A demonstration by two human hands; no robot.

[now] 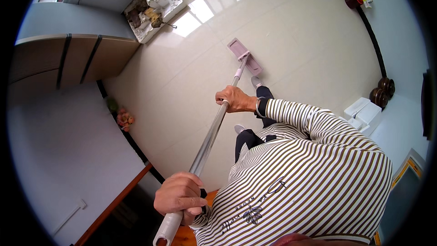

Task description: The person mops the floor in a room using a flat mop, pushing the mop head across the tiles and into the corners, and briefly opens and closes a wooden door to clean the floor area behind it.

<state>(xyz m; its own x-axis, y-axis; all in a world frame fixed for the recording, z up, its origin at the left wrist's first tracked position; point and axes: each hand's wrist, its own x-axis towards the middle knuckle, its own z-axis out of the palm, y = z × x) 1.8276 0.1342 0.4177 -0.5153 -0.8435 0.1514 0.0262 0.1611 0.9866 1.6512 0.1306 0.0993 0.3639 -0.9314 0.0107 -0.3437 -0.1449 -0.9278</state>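
A flat mop has a pink rectangular head (253,65) resting on the tiled floor and a silver metal pole (208,143) slanting up towards me. My right hand (236,99) is closed around the pole's middle, above a pink collar. Near the upper end, my left hand (181,196) wraps around the pole beside its pale grip (168,227), which has a hole at the end. The mop head lies just ahead of my forward shoe (256,82); my other shoe (239,128) is further back.
A white foam box (177,5) holding mixed items stands by the wooden cabinet (112,53). Artificial-looking fruit (125,119) lies along the left wall. Along the right wall are a dark red container (352,0), dark brown round jars (379,97) and white boxes (363,111).
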